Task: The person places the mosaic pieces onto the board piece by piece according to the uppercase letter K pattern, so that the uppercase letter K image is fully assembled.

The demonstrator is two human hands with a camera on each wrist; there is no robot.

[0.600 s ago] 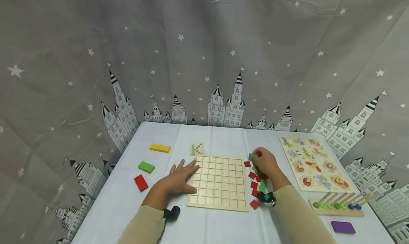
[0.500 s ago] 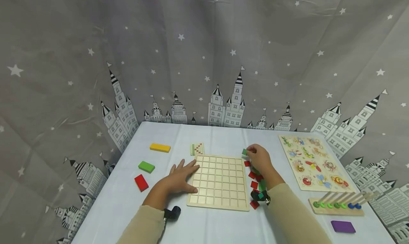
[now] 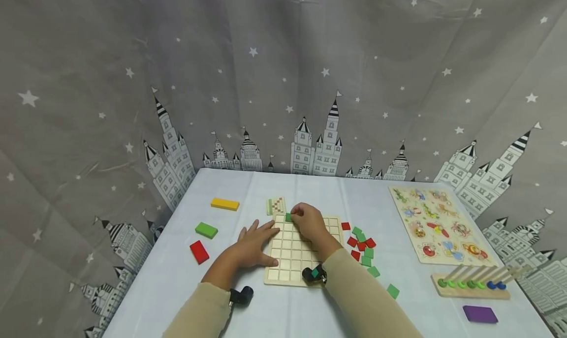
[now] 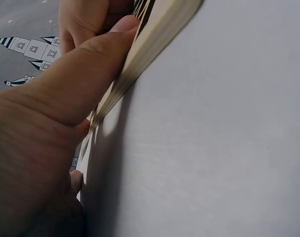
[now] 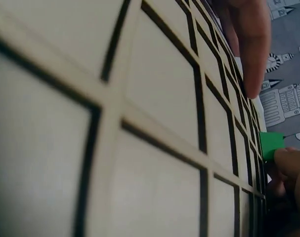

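Observation:
A wooden grid board [image 3: 292,259] lies on the white table. My right hand [image 3: 305,221] reaches across it and pinches a small green square tile [image 3: 288,217] over a cell near the board's far left corner; the right wrist view shows that tile [image 5: 271,144] at my fingertips above the grid [image 5: 154,98]. My left hand [image 3: 253,244] lies flat with straight fingers on the board's left edge, and the left wrist view shows its thumb [image 4: 90,74] against the board's side [image 4: 154,39]. A pile of red and green tiles [image 3: 363,247] sits right of the board.
A small pattern card [image 3: 275,206] lies beyond the board. Yellow [image 3: 224,203], green [image 3: 206,230] and red [image 3: 199,252] blocks sit at the left. An animal puzzle [image 3: 436,225], a peg rack [image 3: 471,284] and a purple block [image 3: 480,314] are at the right.
My right hand has carried the green tile left from the tile pile to the board's far left corner. The left hand has stayed on the board's edge.

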